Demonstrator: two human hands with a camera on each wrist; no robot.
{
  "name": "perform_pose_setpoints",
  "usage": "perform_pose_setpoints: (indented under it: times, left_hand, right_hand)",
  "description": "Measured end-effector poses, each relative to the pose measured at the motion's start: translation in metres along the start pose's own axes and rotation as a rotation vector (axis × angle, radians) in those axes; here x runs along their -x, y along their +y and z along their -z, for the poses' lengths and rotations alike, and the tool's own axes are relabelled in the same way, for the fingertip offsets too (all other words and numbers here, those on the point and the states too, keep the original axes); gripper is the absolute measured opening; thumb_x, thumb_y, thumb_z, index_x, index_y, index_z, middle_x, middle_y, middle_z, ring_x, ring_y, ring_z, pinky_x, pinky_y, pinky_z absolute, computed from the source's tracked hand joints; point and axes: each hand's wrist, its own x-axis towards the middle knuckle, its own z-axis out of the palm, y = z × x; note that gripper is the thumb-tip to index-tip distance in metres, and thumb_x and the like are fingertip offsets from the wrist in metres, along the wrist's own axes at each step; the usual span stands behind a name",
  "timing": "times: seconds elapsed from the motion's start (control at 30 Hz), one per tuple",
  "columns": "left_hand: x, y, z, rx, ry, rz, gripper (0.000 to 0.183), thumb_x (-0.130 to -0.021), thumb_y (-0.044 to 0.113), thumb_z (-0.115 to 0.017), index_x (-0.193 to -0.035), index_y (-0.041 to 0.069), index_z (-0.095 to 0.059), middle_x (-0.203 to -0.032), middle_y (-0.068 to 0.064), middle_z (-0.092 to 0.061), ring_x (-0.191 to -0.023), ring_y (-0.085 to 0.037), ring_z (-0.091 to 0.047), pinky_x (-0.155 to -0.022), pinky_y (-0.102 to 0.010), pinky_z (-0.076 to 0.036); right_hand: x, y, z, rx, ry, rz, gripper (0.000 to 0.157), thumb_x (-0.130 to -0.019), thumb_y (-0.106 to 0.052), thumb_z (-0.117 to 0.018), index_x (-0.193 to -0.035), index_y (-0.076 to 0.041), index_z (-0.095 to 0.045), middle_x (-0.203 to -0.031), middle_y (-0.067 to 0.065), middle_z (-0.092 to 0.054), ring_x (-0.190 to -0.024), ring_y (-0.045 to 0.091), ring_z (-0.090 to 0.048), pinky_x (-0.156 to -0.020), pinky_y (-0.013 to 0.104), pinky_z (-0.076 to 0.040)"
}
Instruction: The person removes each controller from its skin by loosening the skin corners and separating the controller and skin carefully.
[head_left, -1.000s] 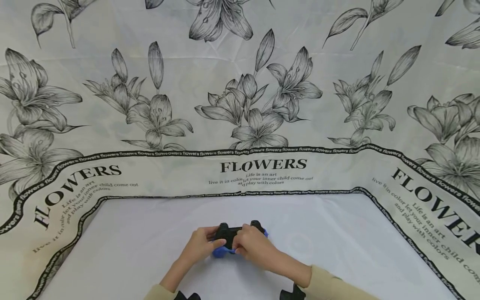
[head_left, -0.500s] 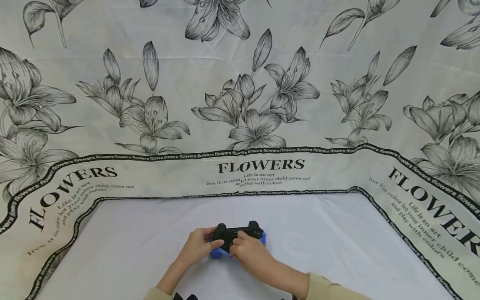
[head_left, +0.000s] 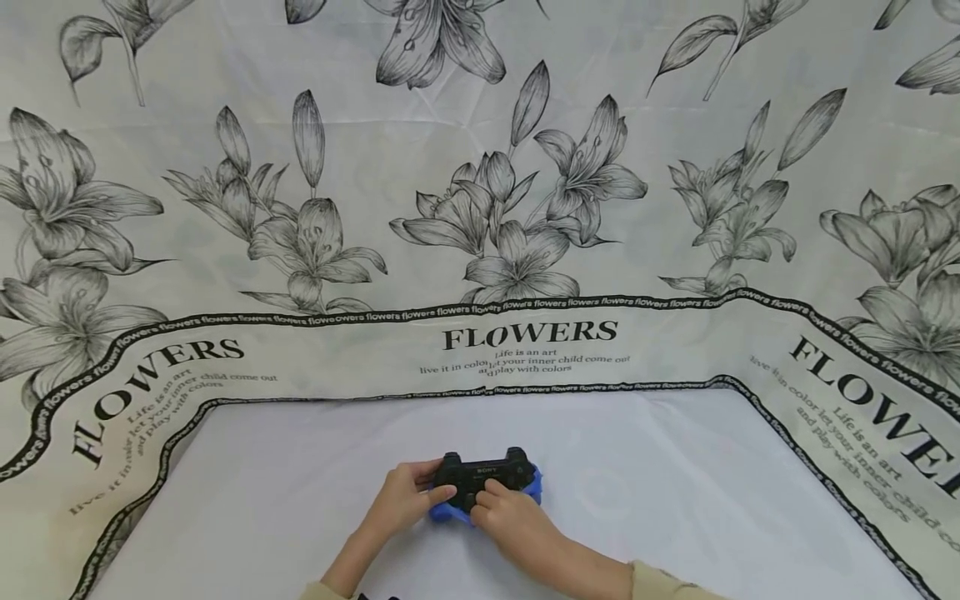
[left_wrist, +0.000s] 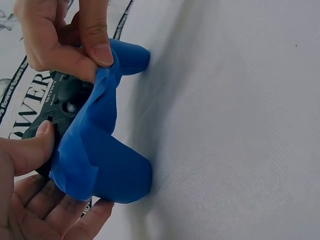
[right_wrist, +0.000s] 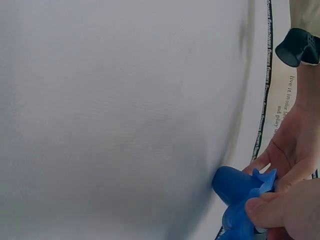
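Observation:
A black game controller marked SONY is held just over the white tabletop. A blue rubbery cover wraps its grips and lower side, and its edge lies loose and folded across the front. My left hand holds the controller's left end, thumb on the face and fingers behind and below. At the middle of the lower edge, my right hand pinches the rim of the blue cover between thumb and finger. In the right wrist view, the blue cover hides most of the controller.
A white cloth covers the table. Behind and at both sides hangs a flower-printed curtain with a lettered border. A dark wrist-worn camera piece sits near the left sleeve.
My right hand has shifted from the controller's upper middle down to its lower edge, uncovering more of the black face and the SONY lettering. The left hand keeps its hold.

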Motion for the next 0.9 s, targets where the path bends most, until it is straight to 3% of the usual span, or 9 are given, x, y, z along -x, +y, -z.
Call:
perform_pose_setpoints:
  times: [0.1, 0.3, 0.5, 0.6, 0.67, 0.7, 0.8, 0.9]
  left_hand:
    - [0.000, 0.001, -0.001, 0.014, 0.002, -0.006, 0.053, -0.084, 0.016, -0.073, -0.123, -0.014, -0.055, -0.120, -0.030, -0.061, -0.103, -0.037, -0.067, -0.084, -0.035, -0.056]
    - [-0.003, 0.001, 0.000, 0.027, 0.044, -0.034, 0.055, -0.084, 0.019, -0.073, -0.125, -0.013, -0.055, -0.119, -0.029, -0.062, -0.104, -0.038, -0.066, -0.084, -0.034, -0.056]
    - [0.002, -0.008, -0.002, 0.016, 0.079, -0.022, 0.058, -0.087, 0.024, -0.071, -0.127, -0.013, -0.053, -0.122, -0.030, -0.060, -0.108, -0.039, -0.064, -0.086, -0.034, -0.055]
    - [0.006, -0.012, -0.004, 0.027, 0.079, -0.005, 0.059, -0.087, 0.025, -0.071, -0.129, -0.011, -0.052, -0.124, -0.029, -0.059, -0.110, -0.039, -0.063, -0.088, -0.034, -0.054]
    - [0.008, -0.012, -0.007, 0.048, 0.079, 0.009, 0.060, -0.086, 0.025, -0.072, -0.130, -0.010, -0.052, -0.125, -0.028, -0.059, -0.112, -0.038, -0.062, -0.088, -0.033, -0.054]
    - [0.010, -0.011, -0.008, 0.054, 0.080, 0.020, 0.061, -0.085, 0.026, -0.072, -0.131, -0.008, -0.052, -0.126, -0.027, -0.059, -0.113, -0.038, -0.061, -0.089, -0.032, -0.054]
    - [0.014, -0.007, -0.011, 0.073, 0.102, 0.043, 0.060, -0.084, 0.024, -0.074, -0.131, -0.006, -0.053, -0.128, -0.026, -0.058, -0.116, -0.038, -0.059, -0.089, -0.031, -0.053]
    - [0.018, -0.005, -0.014, 0.069, 0.142, 0.062, 0.058, -0.082, 0.025, -0.075, -0.129, -0.004, -0.056, -0.127, -0.024, -0.060, -0.116, -0.037, -0.060, -0.088, -0.032, -0.054]
  right_hand:
    - [0.003, -0.001, 0.002, 0.031, -0.021, -0.003, 0.004, -0.078, -0.012, -0.075, -0.081, -0.015, -0.074, -0.079, -0.006, -0.066, -0.073, 0.004, -0.047, -0.062, 0.014, -0.048]
    - [0.001, -0.003, 0.016, 0.047, -0.205, -0.083, 0.015, -0.079, -0.008, -0.075, -0.093, -0.013, -0.074, -0.084, -0.003, -0.064, -0.076, 0.007, -0.054, -0.056, 0.019, -0.053]
    - [0.005, -0.017, 0.025, -0.043, -0.290, -0.169, 0.042, -0.082, -0.022, -0.074, -0.120, -0.004, -0.065, -0.108, 0.005, -0.063, -0.099, 0.018, -0.062, -0.072, 0.026, -0.057]
    - [0.011, -0.020, 0.029, -0.156, -0.299, -0.210, 0.046, -0.085, -0.024, -0.071, -0.125, -0.002, -0.062, -0.125, 0.011, -0.061, -0.114, 0.026, -0.060, -0.082, 0.033, -0.057]
    - [0.014, -0.015, 0.032, -0.264, -0.274, -0.239, 0.038, -0.087, -0.021, -0.069, -0.120, -0.004, -0.065, -0.128, 0.012, -0.061, -0.116, 0.029, -0.059, -0.086, 0.038, -0.056]
    - [0.016, -0.011, 0.033, -0.351, -0.254, -0.258, 0.032, -0.088, -0.019, -0.068, -0.117, -0.005, -0.068, -0.128, 0.012, -0.062, -0.115, 0.028, -0.061, -0.084, 0.035, -0.057]
    - [0.021, 0.011, 0.032, -0.645, -0.164, -0.333, 0.018, -0.091, -0.018, -0.064, -0.105, -0.010, -0.073, -0.114, 0.006, -0.070, -0.100, 0.014, -0.065, -0.076, 0.026, -0.056]
    - [0.026, 0.035, 0.030, -0.893, -0.095, -0.470, 0.015, -0.095, -0.017, -0.059, -0.099, -0.010, -0.071, -0.095, 0.007, -0.071, -0.081, 0.011, -0.064, -0.063, 0.019, -0.050]
